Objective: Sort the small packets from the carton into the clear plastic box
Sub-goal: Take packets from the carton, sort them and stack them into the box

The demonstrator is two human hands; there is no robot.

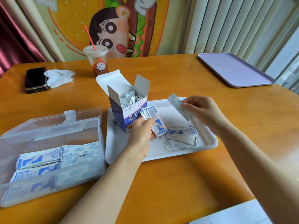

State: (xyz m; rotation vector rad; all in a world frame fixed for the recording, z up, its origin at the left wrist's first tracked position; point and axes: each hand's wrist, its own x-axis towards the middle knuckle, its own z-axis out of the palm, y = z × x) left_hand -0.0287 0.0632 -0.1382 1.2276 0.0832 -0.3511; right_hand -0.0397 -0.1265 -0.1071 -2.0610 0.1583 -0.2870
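Note:
An open white-and-blue carton stands upright on a white tray, with small packets showing inside it. My left hand grips a fanned stack of blue-and-white packets just right of the carton. Above the tray's right side, my right hand pinches a single packet. Several loose packets lie on the tray between my hands. The clear plastic box sits at the left with its lid open, holding rows of stacked packets.
A plastic cup with a red straw stands behind the carton. A dark phone and a crumpled white tissue lie at the far left. A lilac tray sits at the far right on the orange table.

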